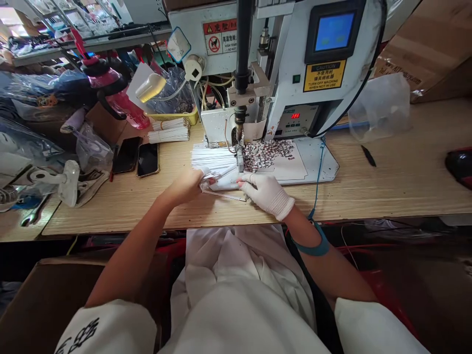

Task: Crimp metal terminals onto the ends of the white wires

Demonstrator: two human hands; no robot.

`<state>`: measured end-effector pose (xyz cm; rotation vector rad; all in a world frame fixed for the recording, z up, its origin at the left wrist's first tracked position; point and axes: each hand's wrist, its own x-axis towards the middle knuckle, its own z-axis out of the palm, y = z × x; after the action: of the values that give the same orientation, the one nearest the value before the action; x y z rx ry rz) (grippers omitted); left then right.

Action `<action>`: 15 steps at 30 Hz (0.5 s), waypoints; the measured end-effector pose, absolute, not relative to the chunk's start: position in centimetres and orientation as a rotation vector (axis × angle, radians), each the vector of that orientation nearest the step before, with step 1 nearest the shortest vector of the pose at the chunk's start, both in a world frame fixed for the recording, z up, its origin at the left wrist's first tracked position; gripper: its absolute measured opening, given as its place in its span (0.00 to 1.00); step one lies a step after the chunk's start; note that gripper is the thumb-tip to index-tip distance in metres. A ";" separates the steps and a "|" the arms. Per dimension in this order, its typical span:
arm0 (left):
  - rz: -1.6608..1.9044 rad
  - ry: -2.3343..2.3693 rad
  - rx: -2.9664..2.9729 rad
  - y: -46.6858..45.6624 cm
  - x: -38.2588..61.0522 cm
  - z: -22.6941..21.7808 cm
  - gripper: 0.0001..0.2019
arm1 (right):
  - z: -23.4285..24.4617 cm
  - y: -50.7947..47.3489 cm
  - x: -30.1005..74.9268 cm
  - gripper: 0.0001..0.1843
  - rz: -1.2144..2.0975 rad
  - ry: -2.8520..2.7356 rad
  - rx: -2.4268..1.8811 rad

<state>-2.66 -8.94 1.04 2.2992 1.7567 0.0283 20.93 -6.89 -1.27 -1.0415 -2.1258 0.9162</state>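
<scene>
My left hand (189, 186), bare, is closed around a thin white strip (221, 173) just in front of the machine's pressing head (239, 129). A white glove covers my right hand (266, 192), which pinches the same strip from the right. Another narrow white strip (224, 196) lies on the table under my hands. A stack of white strips (212, 158) rests left of the head. A patterned black-and-white piece of fabric (267, 152) lies on the machine's white base plate (317, 164) to the right of the head.
The machine (295, 69) with a blue screen stands at the table's back. Two phones (138, 158), a pink bottle (120, 96), a yellow basket (177, 117) and plastic bags crowd the left. A cardboard box (420, 49) sits back right. A wrench (33, 214) lies far left.
</scene>
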 end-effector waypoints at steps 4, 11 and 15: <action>0.612 1.449 2.048 -11.4 -0.6 1.2 0.12 | -1.3 -7.9 19.0 0.18 1.375 -1.814 -0.894; 1.220 1.633 1.625 -13.7 0.7 0.8 0.13 | -0.4 -8.0 19.2 0.17 1.496 -1.521 -0.902; 1.647 1.580 1.366 -14.8 -0.5 1.3 0.16 | 0.4 -7.7 20.6 0.16 1.429 -1.500 -0.852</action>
<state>-0.54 -14.79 1.26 1.3659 1.5797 1.6465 20.57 -7.73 0.35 -0.8515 -1.4999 1.4288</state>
